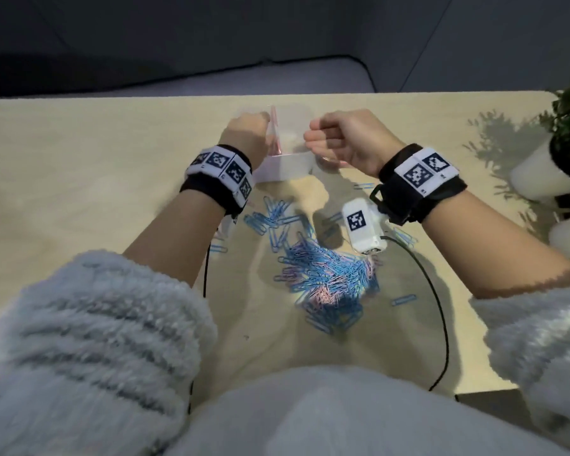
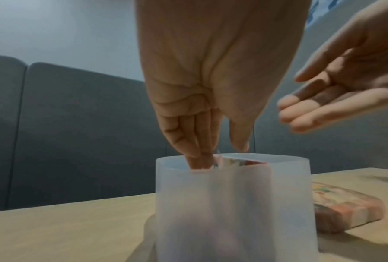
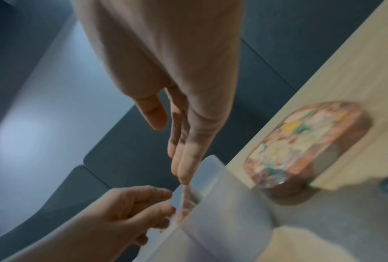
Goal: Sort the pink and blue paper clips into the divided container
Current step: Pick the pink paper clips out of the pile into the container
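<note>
A translucent white divided container (image 1: 290, 166) stands at the far middle of the wooden table (image 1: 79, 159), split by a pink divider (image 1: 274, 126). My left hand (image 1: 260, 126) reaches down into its left compartment; in the left wrist view the fingertips (image 2: 199, 159) dip below the rim of the container (image 2: 233, 203) with the thumb held apart. I see no clip between them. My right hand (image 1: 313, 136) hovers over the right side, fingers (image 3: 182, 164) straight and empty above the container's rim (image 3: 211, 163). A heap of blue and pink paper clips (image 1: 329, 281) lies nearer to me.
A floral pink lid or tin (image 3: 305, 145) lies on the table just right of the container. A potted plant in a white pot (image 1: 547, 166) stands at the far right. Black cables (image 1: 441, 307) run across the near table. Loose blue clips (image 1: 277, 212) are scattered around the heap.
</note>
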`<state>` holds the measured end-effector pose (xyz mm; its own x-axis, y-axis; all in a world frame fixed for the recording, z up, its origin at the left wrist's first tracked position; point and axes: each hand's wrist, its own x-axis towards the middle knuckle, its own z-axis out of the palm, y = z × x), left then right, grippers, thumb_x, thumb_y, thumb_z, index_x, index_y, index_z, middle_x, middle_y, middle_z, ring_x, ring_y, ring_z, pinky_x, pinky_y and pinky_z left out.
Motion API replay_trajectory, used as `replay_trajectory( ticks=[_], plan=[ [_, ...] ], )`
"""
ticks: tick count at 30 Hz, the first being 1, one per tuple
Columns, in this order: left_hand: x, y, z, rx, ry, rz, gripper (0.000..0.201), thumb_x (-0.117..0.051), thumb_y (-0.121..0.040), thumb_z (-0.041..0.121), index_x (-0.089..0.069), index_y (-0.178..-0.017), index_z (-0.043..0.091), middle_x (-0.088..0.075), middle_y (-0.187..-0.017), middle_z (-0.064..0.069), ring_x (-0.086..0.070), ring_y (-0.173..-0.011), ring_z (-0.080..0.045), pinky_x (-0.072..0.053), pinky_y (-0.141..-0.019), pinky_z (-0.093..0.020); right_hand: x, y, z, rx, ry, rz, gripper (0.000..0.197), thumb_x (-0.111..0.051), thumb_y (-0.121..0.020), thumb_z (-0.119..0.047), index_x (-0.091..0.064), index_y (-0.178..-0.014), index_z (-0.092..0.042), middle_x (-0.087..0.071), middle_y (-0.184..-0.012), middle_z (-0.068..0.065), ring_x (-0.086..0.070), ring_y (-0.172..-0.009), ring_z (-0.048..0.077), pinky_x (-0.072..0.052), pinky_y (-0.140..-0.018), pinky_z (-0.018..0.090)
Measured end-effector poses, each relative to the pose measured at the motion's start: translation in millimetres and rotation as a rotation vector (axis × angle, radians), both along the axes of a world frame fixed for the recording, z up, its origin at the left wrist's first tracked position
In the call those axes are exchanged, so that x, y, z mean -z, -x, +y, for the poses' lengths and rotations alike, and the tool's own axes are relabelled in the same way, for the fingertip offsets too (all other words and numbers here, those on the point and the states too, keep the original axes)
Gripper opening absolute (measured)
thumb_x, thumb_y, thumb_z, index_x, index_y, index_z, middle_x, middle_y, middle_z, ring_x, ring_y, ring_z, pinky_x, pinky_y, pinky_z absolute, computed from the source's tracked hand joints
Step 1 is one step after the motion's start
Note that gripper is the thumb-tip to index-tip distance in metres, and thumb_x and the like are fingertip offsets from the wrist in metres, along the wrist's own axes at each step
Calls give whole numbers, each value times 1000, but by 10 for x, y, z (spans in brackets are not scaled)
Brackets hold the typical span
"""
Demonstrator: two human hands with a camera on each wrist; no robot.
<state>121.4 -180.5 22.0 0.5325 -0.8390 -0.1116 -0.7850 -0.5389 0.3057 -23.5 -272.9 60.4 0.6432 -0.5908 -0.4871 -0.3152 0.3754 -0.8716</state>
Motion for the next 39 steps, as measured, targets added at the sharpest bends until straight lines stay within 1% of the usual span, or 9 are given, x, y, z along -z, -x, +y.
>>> replay_trajectory(
  ticks=[6,9,12,14,17,24,29,35,39],
  plan=[
    [5,175,452,95,369,-103,27,-35,-97,23,-57,-100,7,-66,-89,-17,-59,-81,-34,-43,-68,-40,387,803,-50,-65,227,132,23,-44,-92,1,-59,-79,-10,-65,-65,3,-59,-43,2,-51,-48,16],
    [251,270,703,144,213,-83,20,-42,-95,21,-56,-100,9,-65,-92,-14,-58,-83,-33,-42,-66,-38,661,1164,-62,-166,391,326,27,-46,-88,7,-60,-74,-11,-63,-49,-8,-53,-37,-3,-42,-41,8],
    [520,243,773,157,57,-52,22,-48,-91,13,-57,-110,8,-60,-114,-14,-53,-104,-33,-44,-83,-42,833,1403,-22,-346,635,462,27,-52,-78,11,-64,-67,-10,-62,-50,-21,-54,-49,-15,-39,-54,2],
    [637,226,762,163,-19,-60,26,-49,-90,13,-57,-114,7,-57,-119,-15,-51,-108,-34,-43,-87,-44,919,1531,46,-397,710,520,34,-51,-73,11,-66,-68,-20,-69,-69,-8,-58,-60,-10,-45,-68,15],
    [732,206,752,162,-61,-26,22,-50,-90,12,-59,-108,5,-56,-115,-17,-51,-104,-36,-45,-86,-47,1013,1653,147,-454,767,511,31,-54,-69,7,-70,-87,-12,-69,-92,7,-63,-84,22,-49,-83,33],
    [771,187,759,36,-69,64,15,-53,-88,8,-61,-96,-1,-61,-104,-23,-56,-97,-37,-44,-84,-42,1069,1732,166,-312,875,556,19,-55,-76,0,-68,-86,-11,-51,-84,-1,-51,-80,20,-40,-78,28],
    [711,277,811,-3,36,30,17,-49,-91,12,-60,-94,0,-59,-104,-20,-53,-99,-35,-43,-83,-45,1084,1730,401,-393,706,511,15,-71,-74,-19,-57,-69,-18,-58,-61,0,-52,-60,17,-43,-65,30],
    [511,802,606,114,232,374,16,-46,-94,11,-55,-99,-2,-60,-89,-14,-55,-81,-24,-45,-78,-35,1226,1731,444,-210,383,341,19,-64,-80,6,-60,-92,-9,-51,-60,0,-48,-42,-3,-44,-55,20],
    [597,1166,360,177,116,607,16,-41,-95,8,-55,-101,2,-53,-74,-2,-57,-64,-16,-45,-60,-17,1115,1852,381,20,39,203,22,-55,-85,7,-61,-107,2,-53,-68,13,-44,-42,7,-36,-42,15]
  ],
)
